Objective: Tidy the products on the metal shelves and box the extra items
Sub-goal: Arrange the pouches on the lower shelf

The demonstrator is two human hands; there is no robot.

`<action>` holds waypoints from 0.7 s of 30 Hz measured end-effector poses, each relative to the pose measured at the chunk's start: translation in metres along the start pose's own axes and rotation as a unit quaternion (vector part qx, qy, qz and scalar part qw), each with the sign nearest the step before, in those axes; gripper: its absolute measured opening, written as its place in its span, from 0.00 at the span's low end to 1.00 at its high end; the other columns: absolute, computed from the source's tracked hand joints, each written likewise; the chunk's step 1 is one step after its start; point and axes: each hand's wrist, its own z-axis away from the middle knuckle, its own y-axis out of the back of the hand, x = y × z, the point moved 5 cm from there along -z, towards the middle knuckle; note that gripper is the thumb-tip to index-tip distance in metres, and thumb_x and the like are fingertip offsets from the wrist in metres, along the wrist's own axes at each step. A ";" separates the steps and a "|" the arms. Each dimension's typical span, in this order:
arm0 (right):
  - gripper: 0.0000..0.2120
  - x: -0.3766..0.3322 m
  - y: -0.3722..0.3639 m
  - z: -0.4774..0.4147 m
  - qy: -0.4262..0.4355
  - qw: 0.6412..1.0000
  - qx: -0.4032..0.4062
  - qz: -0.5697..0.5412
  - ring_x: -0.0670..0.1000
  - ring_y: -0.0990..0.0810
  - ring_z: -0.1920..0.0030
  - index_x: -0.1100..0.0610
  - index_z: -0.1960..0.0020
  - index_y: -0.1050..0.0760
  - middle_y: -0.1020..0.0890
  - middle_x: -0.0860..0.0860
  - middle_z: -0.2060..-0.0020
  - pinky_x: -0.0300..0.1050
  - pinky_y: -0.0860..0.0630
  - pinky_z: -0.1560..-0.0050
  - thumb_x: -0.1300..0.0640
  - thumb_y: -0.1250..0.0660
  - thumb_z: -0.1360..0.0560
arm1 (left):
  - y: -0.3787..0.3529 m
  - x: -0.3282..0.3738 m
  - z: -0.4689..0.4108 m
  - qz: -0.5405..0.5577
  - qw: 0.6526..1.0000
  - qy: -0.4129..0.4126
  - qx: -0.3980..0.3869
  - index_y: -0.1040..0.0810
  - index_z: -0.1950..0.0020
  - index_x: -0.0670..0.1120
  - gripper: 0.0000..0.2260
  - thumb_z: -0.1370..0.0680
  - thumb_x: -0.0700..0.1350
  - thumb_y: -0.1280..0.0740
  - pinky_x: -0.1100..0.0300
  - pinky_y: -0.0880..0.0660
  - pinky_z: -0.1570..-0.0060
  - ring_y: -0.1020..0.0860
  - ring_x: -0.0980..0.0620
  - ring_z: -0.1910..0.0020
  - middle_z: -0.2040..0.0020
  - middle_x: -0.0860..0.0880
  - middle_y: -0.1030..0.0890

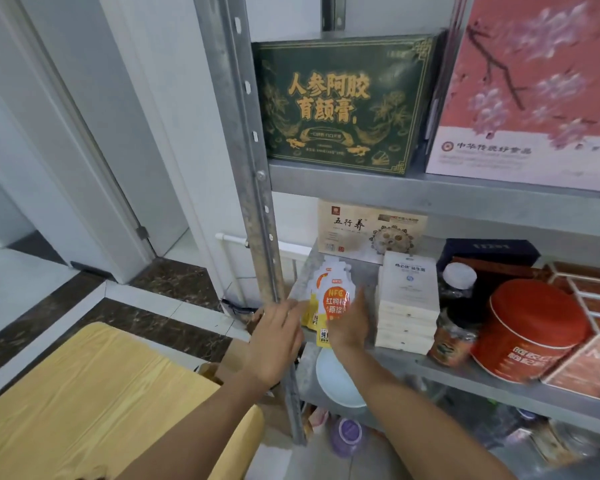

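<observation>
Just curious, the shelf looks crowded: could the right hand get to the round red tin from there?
Probably yes. The red tin stands at the front edge of the shelf, nothing before it. The right hand is at the orange pouches; only a dark jar stands between them.

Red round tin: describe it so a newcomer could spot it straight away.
On the metal shelves, take the middle shelf, under the green box and the pink box. Near its right front, the red round tin sits between a white-capped dark jar and flat reddish boxes. It is the only squat red drum there, with white characters on its side.
</observation>
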 end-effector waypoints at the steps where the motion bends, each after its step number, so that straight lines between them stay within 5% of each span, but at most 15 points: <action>1: 0.35 -0.001 0.002 0.003 -0.005 0.999 0.000 -0.043 0.58 0.25 0.36 0.56 0.24 0.40 0.26 0.57 0.34 0.49 0.27 0.40 0.64 0.29 0.27 | -0.004 0.001 -0.001 0.051 0.997 0.039 -0.039 0.28 0.31 0.43 0.17 0.20 0.39 0.40 0.51 0.26 0.45 0.24 0.44 0.42 0.40 0.44 0.23; 4: 0.21 -0.005 0.013 0.017 -0.010 0.994 -0.027 -0.106 0.58 0.20 0.45 0.58 0.37 0.26 0.18 0.56 0.45 0.47 0.24 0.49 0.62 0.27 0.29 | -0.009 0.004 -0.011 0.270 0.938 0.210 -0.057 0.28 0.32 0.46 0.15 0.18 0.39 0.38 0.51 0.26 0.41 0.23 0.51 0.43 0.42 0.48 0.22; 7: 0.10 -0.002 0.025 0.032 -0.011 0.980 -0.127 -0.152 0.58 0.18 0.52 0.54 0.56 0.22 0.16 0.58 0.53 0.51 0.21 0.51 0.66 0.26 0.32 | -0.008 0.015 -0.028 0.526 0.772 0.356 -0.024 0.24 0.41 0.48 0.09 0.19 0.37 0.36 0.60 0.21 0.49 0.18 0.55 0.51 0.46 0.45 0.20; 11: 0.14 0.002 0.048 0.049 0.004 0.946 -0.248 -0.209 0.53 0.17 0.58 0.55 0.55 0.21 0.16 0.55 0.57 0.44 0.22 0.57 0.69 0.24 0.34 | -0.014 0.030 -0.041 0.592 0.690 0.412 -0.063 0.20 0.43 0.39 0.09 0.22 0.38 0.32 0.49 0.20 0.50 0.18 0.41 0.52 0.47 0.37 0.17; 13: 0.11 0.006 0.062 0.053 -0.012 0.933 -0.268 -0.241 0.54 0.17 0.58 0.57 0.53 0.20 0.15 0.54 0.59 0.43 0.21 0.59 0.69 0.25 0.32 | -0.017 0.039 -0.044 0.628 0.648 0.429 -0.038 0.20 0.46 0.38 0.07 0.22 0.36 0.33 0.51 0.18 0.57 0.17 0.42 0.58 0.53 0.38 0.16; 17: 0.05 0.020 0.076 0.062 -0.024 0.898 -0.342 -0.276 0.48 0.15 0.59 0.57 0.51 0.19 0.14 0.52 0.57 0.37 0.21 0.63 0.65 0.30 0.25 | -0.020 0.046 -0.050 0.657 0.603 0.450 -0.037 0.24 0.39 0.34 0.12 0.20 0.37 0.34 0.55 0.19 0.62 0.17 0.46 0.62 0.55 0.40 0.16; 21: 0.06 0.019 0.088 0.057 0.060 0.980 -0.157 -0.104 0.58 0.17 0.53 0.65 0.51 0.20 0.16 0.63 0.52 0.52 0.21 0.52 0.65 0.36 0.22 | -0.024 0.055 -0.053 0.600 0.653 0.455 -0.074 0.31 0.30 0.41 0.22 0.21 0.48 0.32 0.53 0.21 0.49 0.19 0.45 0.46 0.39 0.41 0.20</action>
